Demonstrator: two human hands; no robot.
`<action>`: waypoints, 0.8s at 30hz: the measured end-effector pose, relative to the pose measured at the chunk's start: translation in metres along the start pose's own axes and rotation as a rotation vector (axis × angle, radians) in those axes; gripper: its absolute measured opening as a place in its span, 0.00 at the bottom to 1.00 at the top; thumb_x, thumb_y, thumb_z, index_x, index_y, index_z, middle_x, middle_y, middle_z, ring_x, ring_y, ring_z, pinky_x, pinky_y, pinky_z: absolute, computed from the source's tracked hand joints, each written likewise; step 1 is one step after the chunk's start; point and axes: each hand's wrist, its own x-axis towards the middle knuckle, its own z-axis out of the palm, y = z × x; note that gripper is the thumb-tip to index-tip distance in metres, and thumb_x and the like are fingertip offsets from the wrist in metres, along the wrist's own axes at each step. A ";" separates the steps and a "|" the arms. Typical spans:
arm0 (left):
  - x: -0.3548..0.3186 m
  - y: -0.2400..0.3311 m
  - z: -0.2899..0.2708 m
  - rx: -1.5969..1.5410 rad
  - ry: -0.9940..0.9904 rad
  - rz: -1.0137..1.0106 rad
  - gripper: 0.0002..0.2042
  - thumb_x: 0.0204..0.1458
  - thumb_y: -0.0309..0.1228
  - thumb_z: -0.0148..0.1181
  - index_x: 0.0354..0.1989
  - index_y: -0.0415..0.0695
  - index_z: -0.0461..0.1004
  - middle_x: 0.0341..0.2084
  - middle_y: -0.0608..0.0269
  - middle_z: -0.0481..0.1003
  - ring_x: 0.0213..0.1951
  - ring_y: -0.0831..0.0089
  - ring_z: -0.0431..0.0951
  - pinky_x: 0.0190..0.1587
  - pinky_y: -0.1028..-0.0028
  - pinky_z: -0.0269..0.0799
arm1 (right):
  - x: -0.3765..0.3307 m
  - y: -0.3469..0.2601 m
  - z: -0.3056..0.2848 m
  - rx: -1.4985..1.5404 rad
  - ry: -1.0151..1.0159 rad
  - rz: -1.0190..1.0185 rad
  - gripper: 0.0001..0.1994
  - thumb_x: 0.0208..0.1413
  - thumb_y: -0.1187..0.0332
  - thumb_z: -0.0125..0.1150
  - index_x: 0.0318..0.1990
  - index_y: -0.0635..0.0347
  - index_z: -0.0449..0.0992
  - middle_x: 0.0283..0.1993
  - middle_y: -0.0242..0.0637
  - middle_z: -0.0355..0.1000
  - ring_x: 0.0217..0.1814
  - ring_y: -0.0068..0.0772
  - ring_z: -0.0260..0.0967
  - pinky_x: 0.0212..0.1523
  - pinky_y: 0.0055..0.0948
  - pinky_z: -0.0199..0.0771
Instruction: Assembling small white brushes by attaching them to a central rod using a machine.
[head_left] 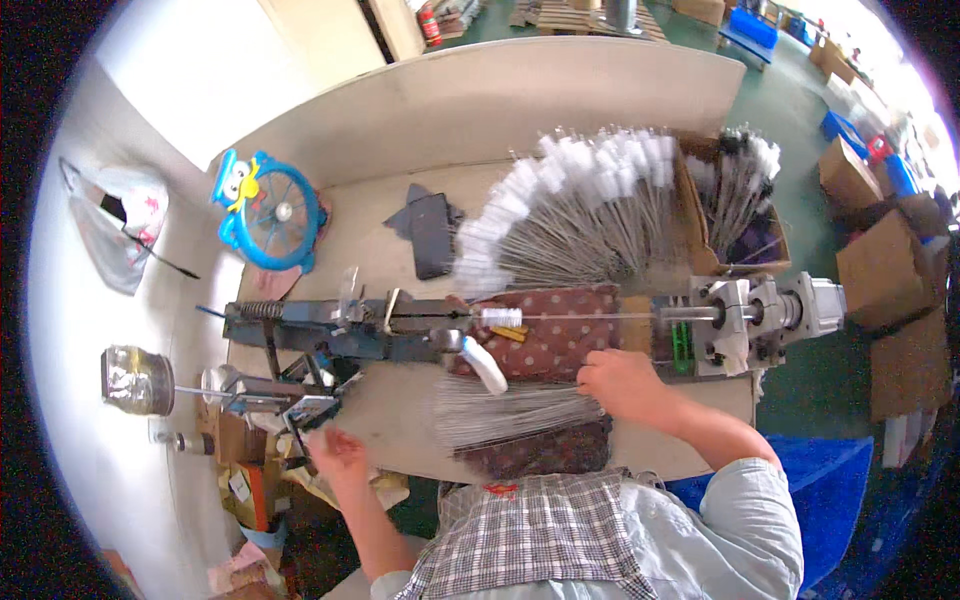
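The right hand [625,388] was at the lower right corner of the polka-dot cloth [560,350], fingers curled beside the ends of a bundle of bare wires [510,415]; whether they pinched one could not be told. The left hand [342,455], blurred and half open, was well to the cloth's lower left near a metal bracket [310,410], with no held thing discernible. A white bristle brush [502,317] sat over the cloth's upper left part, in line with a thin rod [580,317] running right to a motor-driven machine [817,306]. The work appeared to be at the stage of a brush mounted in line; the next move seemed to call for fingers kept clear of the rod. Above the cloth, white-tipped wire brushes [570,200] fanned across the bench [395,400], with more in a cardboard box [690,215] to its upper right. A blue cartoon-faced fan [312,215] was to its upper left. Red printing on the plastic bag [125,245] farther left and a red mark on the checked apron [540,530] below were too blurred to read.
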 end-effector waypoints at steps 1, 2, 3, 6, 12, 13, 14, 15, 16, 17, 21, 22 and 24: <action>0.006 0.022 -0.014 0.021 -0.090 0.034 0.12 0.50 0.41 0.58 0.25 0.47 0.70 0.18 0.70 0.70 0.19 0.77 0.67 0.21 0.78 0.66 | 0.000 0.001 -0.001 -0.003 -0.003 -0.017 0.03 0.45 0.69 0.54 0.27 0.55 0.73 0.31 0.36 0.68 0.37 0.40 0.71 0.31 0.38 0.74; 0.051 0.040 -0.040 0.139 -0.009 0.181 0.16 0.49 0.47 0.58 0.22 0.47 0.68 0.18 0.70 0.69 0.17 0.78 0.65 0.20 0.80 0.62 | -0.002 0.001 -0.001 0.007 -0.009 -0.014 0.03 0.45 0.69 0.54 0.27 0.55 0.73 0.31 0.36 0.68 0.36 0.39 0.70 0.31 0.38 0.74; 0.085 0.067 -0.070 0.281 -0.018 0.270 0.18 0.49 0.49 0.58 0.24 0.47 0.69 0.19 0.69 0.69 0.18 0.78 0.65 0.22 0.80 0.62 | -0.002 0.000 -0.001 0.016 -0.017 -0.016 0.03 0.45 0.69 0.54 0.28 0.54 0.73 0.31 0.35 0.68 0.36 0.39 0.70 0.31 0.37 0.73; 0.095 0.089 -0.076 0.338 0.023 0.316 0.19 0.49 0.51 0.57 0.30 0.45 0.70 0.24 0.66 0.71 0.23 0.77 0.66 0.28 0.80 0.64 | -0.003 -0.001 -0.008 -0.037 0.012 -0.019 0.03 0.45 0.68 0.54 0.28 0.53 0.73 0.31 0.33 0.68 0.36 0.38 0.70 0.30 0.38 0.72; 0.026 0.015 -0.023 0.287 0.155 0.306 0.20 0.53 0.47 0.53 0.43 0.41 0.70 0.37 0.61 0.73 0.40 0.72 0.71 0.46 0.73 0.63 | -0.013 0.007 -0.007 -0.005 0.029 0.079 0.05 0.50 0.65 0.54 0.29 0.53 0.73 0.29 0.34 0.69 0.33 0.40 0.70 0.29 0.40 0.71; 0.019 -0.002 -0.024 0.347 0.053 0.316 0.20 0.54 0.45 0.51 0.44 0.40 0.69 0.39 0.60 0.73 0.42 0.70 0.71 0.48 0.72 0.63 | -0.011 0.005 -0.008 -0.006 0.020 0.072 0.05 0.50 0.65 0.54 0.29 0.53 0.73 0.29 0.34 0.69 0.33 0.40 0.70 0.29 0.40 0.71; 0.012 -0.019 -0.023 0.410 -0.054 0.321 0.20 0.56 0.44 0.50 0.46 0.38 0.69 0.41 0.59 0.73 0.44 0.68 0.71 0.50 0.71 0.63 | -0.010 0.006 -0.010 0.002 0.043 0.086 0.06 0.51 0.64 0.53 0.29 0.54 0.73 0.29 0.35 0.69 0.33 0.41 0.70 0.29 0.40 0.71; 0.001 -0.033 -0.016 0.411 -0.047 0.320 0.20 0.56 0.44 0.50 0.46 0.38 0.69 0.41 0.59 0.73 0.44 0.68 0.71 0.50 0.71 0.63 | -0.009 0.006 -0.011 0.012 0.067 0.097 0.06 0.52 0.64 0.53 0.28 0.54 0.73 0.28 0.36 0.69 0.33 0.42 0.70 0.29 0.40 0.71; -0.008 -0.046 -0.006 0.691 -0.193 0.496 0.21 0.57 0.43 0.46 0.47 0.36 0.69 0.44 0.57 0.72 0.47 0.65 0.70 0.52 0.69 0.62 | -0.008 0.007 -0.010 0.010 0.065 0.096 0.06 0.52 0.64 0.53 0.28 0.54 0.73 0.28 0.36 0.69 0.33 0.42 0.70 0.29 0.40 0.71; -0.013 -0.052 0.000 0.970 -0.345 0.670 0.21 0.59 0.42 0.43 0.49 0.34 0.68 0.46 0.55 0.71 0.50 0.62 0.69 0.55 0.67 0.60 | -0.007 0.008 -0.008 0.026 0.071 0.067 0.05 0.50 0.65 0.54 0.29 0.54 0.72 0.28 0.37 0.69 0.33 0.42 0.70 0.30 0.41 0.71; -0.002 -0.072 0.005 1.344 -0.582 0.845 0.23 0.61 0.42 0.38 0.53 0.32 0.65 0.52 0.52 0.67 0.56 0.60 0.63 0.59 0.66 0.54 | -0.013 0.005 -0.032 -0.033 0.026 -0.016 0.04 0.46 0.70 0.54 0.31 0.54 0.71 0.29 0.38 0.67 0.32 0.44 0.70 0.30 0.40 0.71; -0.009 -0.076 0.004 1.240 -0.652 0.704 0.23 0.61 0.42 0.38 0.53 0.32 0.65 0.53 0.52 0.66 0.57 0.60 0.63 0.60 0.66 0.53 | -0.017 0.002 -0.041 -0.028 0.033 -0.009 0.04 0.46 0.70 0.54 0.31 0.54 0.71 0.29 0.38 0.67 0.32 0.44 0.70 0.30 0.40 0.71; -0.030 -0.088 -0.002 1.030 -0.775 0.416 0.24 0.61 0.42 0.37 0.54 0.32 0.64 0.54 0.51 0.65 0.58 0.61 0.61 0.61 0.67 0.50 | -0.026 0.001 -0.054 -0.074 0.035 -0.004 0.07 0.41 0.75 0.54 0.32 0.56 0.70 0.31 0.40 0.65 0.32 0.45 0.70 0.31 0.39 0.72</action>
